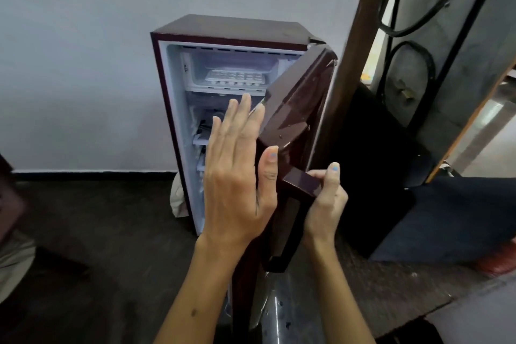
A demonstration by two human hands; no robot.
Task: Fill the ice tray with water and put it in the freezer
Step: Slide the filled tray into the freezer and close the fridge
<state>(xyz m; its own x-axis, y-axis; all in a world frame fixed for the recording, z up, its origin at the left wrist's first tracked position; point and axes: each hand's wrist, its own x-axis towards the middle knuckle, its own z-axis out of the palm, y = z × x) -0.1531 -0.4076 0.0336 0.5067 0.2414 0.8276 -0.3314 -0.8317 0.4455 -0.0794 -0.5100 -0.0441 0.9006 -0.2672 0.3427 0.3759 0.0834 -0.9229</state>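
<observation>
The door handle [300, 198] is gripped by the right hand [325, 201], fingers curled round it. The left hand [237, 170] is laid flat, fingers straight, against the edge of the maroon door [296, 120]. Well beyond both hands, the ice tray [236, 77] is seen lying in the freezer compartment [201, 70] atop the open fridge [178, 109].

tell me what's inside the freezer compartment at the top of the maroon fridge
A white plastic ice tray lies flat on the floor of the freezer compartment. The maroon fridge door covers its right end; whether the tray holds water cannot be told.
</observation>
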